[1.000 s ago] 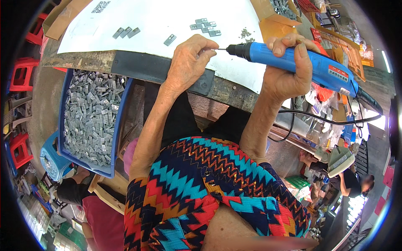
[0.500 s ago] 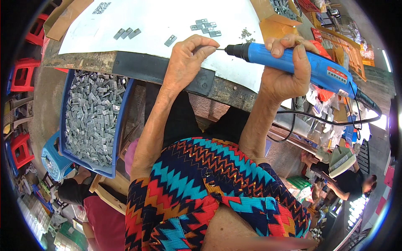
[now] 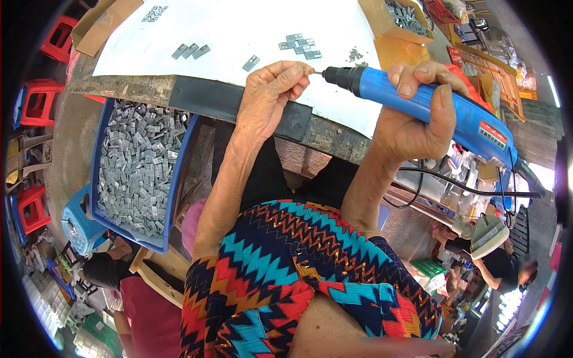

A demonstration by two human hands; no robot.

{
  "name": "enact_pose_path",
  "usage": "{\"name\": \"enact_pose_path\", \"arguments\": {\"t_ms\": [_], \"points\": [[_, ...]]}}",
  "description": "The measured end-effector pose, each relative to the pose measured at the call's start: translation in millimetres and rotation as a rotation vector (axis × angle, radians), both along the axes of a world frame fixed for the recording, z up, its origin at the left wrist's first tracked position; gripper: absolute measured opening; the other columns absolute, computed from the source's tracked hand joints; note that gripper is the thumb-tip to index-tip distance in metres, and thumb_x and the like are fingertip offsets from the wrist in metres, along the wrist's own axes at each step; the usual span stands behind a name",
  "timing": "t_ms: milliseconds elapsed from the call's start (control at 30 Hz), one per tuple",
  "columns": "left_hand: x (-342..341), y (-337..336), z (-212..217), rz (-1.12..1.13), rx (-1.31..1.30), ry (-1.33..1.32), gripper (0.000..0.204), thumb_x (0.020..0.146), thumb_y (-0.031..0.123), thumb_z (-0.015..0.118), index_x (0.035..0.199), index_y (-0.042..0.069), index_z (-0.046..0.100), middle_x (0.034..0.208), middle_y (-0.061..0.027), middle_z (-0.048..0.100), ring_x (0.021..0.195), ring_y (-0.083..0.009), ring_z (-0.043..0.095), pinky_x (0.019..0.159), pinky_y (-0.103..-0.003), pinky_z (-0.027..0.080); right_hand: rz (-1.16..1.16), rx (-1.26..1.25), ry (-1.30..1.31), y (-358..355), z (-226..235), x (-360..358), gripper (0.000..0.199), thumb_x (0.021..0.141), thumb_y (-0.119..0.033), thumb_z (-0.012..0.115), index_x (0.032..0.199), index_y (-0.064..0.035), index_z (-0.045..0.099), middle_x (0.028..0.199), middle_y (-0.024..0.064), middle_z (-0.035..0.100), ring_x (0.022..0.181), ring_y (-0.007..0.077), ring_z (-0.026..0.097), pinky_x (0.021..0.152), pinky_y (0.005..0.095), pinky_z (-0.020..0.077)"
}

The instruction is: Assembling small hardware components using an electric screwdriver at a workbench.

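My right hand [image 3: 415, 128] is wrapped round a blue electric screwdriver [image 3: 376, 83] with a black nose, held almost level over the table and pointing left. Its thin bit reaches the fingertips of my left hand [image 3: 265, 98], which are pinched together at the bit's end. Whatever lies in that pinch is too small to make out. Beyond the left hand, a small grey rectangular piece [image 3: 250, 63] rests on a white sheet [image 3: 239, 36]. Farther off are three similar grey pieces [image 3: 191, 51] and a cluster of several more grey pieces [image 3: 295, 43]. Tiny screw-like bits [image 3: 356, 56] lie heaped near the screwdriver's nose.
A blue bin [image 3: 183, 161] full of grey pieces stands below the table's left front edge. Cardboard boxes flank the sheet, left [image 3: 95, 30] and right [image 3: 388, 30]. The screwdriver's black cable [image 3: 453, 184] loops at right. A person in dark red [image 3: 149, 310] sits at lower left.
My left hand's other fingers have curled in more, with the pinch still at the bit's end. The screwdriver tilts slightly more downward at its rear. The whole view has shifted a little.
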State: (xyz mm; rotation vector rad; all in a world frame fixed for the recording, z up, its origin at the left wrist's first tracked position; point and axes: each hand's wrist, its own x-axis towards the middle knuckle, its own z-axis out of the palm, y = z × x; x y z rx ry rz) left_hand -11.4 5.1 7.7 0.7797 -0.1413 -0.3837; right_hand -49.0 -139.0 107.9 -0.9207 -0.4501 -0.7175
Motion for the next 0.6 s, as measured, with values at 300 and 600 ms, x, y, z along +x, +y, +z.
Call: {"name": "enact_pose_path", "arguments": {"t_ms": [300,600], "points": [[0.4,-0.9,0.8,-0.03,-0.004,-0.026,0.02,0.083,0.014,0.058,0.09,-0.006,0.061,0.072,-0.0073,0.058,0.063,-0.0104,0.049,0.057,-0.02,0.039,-0.014,-0.014,-0.002,1.8,1.6,0.9,0.022,0.079,-0.001,0.045,0.1,-0.0028,0.049,0.08,0.0171,0.056,0.058,0.0203,0.053,0.059,0.0384,0.0433],[-0.3,0.3,1.3,-0.039,0.017,-0.024,0.019,0.084,0.014,0.056,0.087,-0.004,0.061,0.072,-0.0069,0.057,0.062,-0.0102,0.048,0.057,-0.02,0.038,-0.007,-0.032,0.0,3.2,1.0,2.8,0.021,0.078,0.0,0.045,0.099,-0.0014,0.048,0.08,0.0173,0.055,0.058,0.0204,0.053,0.059,0.0388,0.0439]]}}
